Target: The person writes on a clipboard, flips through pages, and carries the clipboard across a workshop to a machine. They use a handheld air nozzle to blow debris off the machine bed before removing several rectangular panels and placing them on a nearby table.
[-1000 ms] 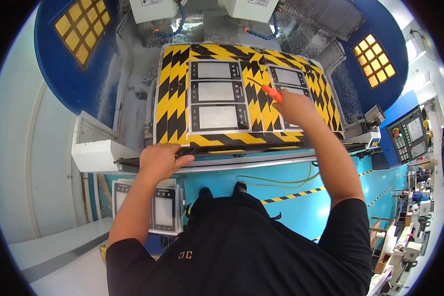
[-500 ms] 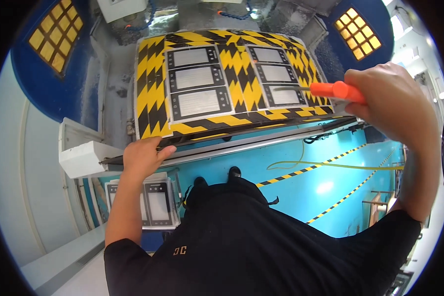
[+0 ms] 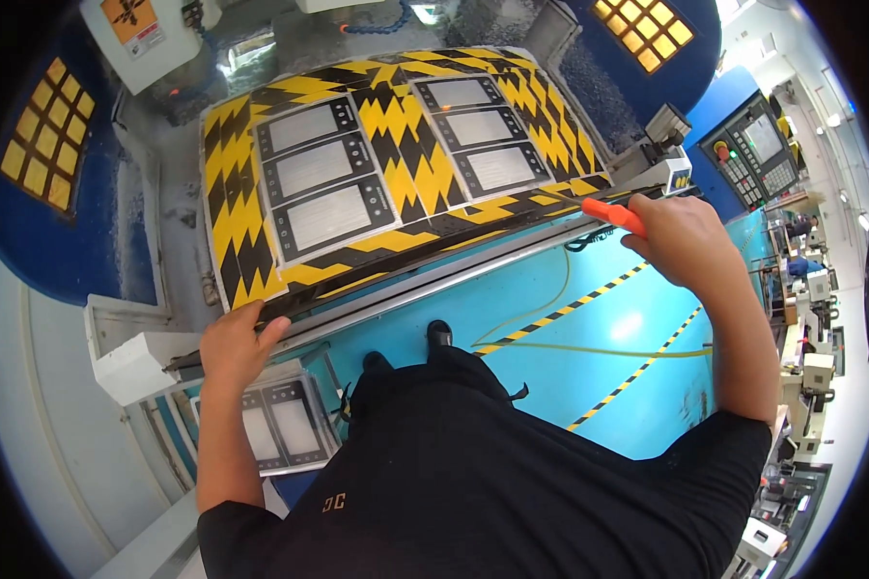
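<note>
My right hand (image 3: 686, 236) is closed round an orange-handled tool (image 3: 613, 215) over the right end of the machine's front edge. Its exact kind is hard to make out. Fingers resting and thumb spread, my left hand (image 3: 234, 343) lies on the left end of the metal front rail (image 3: 386, 302), holding nothing. Between and beyond my hands is a bed covered in yellow-and-black striped tape (image 3: 227, 207). Flat black-framed panels with pale centres lie on it in two columns, including a left panel (image 3: 314, 169) and a right panel (image 3: 492, 130).
More framed panels (image 3: 285, 420) are stacked below my left forearm. A control panel (image 3: 758, 150) stands at the right. Blue machine doors (image 3: 637, 72) with yellow windows flank the bed. A white machine head (image 3: 150, 48) hangs at upper left. A yellow hose (image 3: 599, 347) crosses the blue floor.
My right hand has drawn the orange-handled tool back from the right column of panels to the front edge. The view has turned right, bringing in the control panel. My left hand stays on the rail.
</note>
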{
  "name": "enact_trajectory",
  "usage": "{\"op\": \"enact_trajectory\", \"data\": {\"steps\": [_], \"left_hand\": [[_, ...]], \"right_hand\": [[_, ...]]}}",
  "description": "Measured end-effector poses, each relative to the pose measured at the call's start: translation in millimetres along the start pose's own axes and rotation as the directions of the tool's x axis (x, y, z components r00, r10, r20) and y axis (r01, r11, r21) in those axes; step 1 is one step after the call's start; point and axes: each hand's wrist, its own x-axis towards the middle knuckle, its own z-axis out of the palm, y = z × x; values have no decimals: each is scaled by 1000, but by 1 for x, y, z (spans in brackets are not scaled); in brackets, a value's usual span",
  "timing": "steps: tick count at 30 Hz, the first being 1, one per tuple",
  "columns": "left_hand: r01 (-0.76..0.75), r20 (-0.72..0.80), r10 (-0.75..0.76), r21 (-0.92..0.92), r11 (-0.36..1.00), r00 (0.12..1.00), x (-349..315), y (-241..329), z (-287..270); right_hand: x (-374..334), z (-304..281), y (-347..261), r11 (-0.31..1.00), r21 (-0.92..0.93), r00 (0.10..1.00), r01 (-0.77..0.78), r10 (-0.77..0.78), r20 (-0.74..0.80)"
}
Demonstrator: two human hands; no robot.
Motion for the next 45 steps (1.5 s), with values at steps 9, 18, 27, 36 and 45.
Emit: {"op": "enact_trajectory", "data": {"steps": [9,18,27,36,45], "left_hand": [[66,112,-54,-103,992,992,7,1,-5],[460,33,-459,-94,883,888,52,22,16],[574,-120,-591,-151,805,797,57,22,18],[628,-83,-639,-124,768,765,61,22,21],[643,-85,-651,-108,759,754,58,27,20]], "right_hand": [[41,67,96,987,84,989,-134,128,70],[83,51,40,957,202,978,209,-205,-44],[132,69,106,979,134,988,157,-155,-26],[160,65,126,980,156,992,124,-126,3],[208,56,115,974,155,985,166,-172,26]]}}
